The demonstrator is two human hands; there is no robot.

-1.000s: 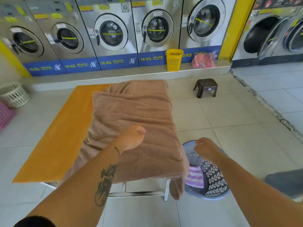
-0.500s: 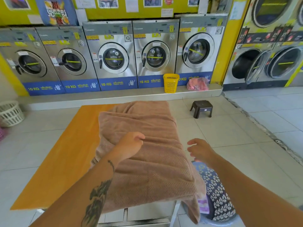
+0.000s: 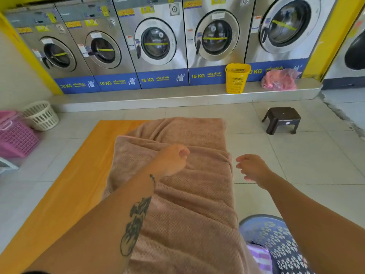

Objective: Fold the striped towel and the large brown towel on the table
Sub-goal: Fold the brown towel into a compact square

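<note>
A person's left grip (image 3: 173,159), fingers curled, sits over the large brown towel (image 3: 187,204), which lies rumpled lengthwise along the right side of the orange surface (image 3: 79,184); whether it pinches cloth cannot be told. The right grip (image 3: 252,169), fingers apart and empty, hangs just beside the towel's right edge. The striped towel (image 3: 259,256) lies in a blue basket (image 3: 276,234) on the floor

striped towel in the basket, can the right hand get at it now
Probably yes: the right hand hovers empty beside the brown towel, and the striped towel lies exposed in the open basket.
</note>
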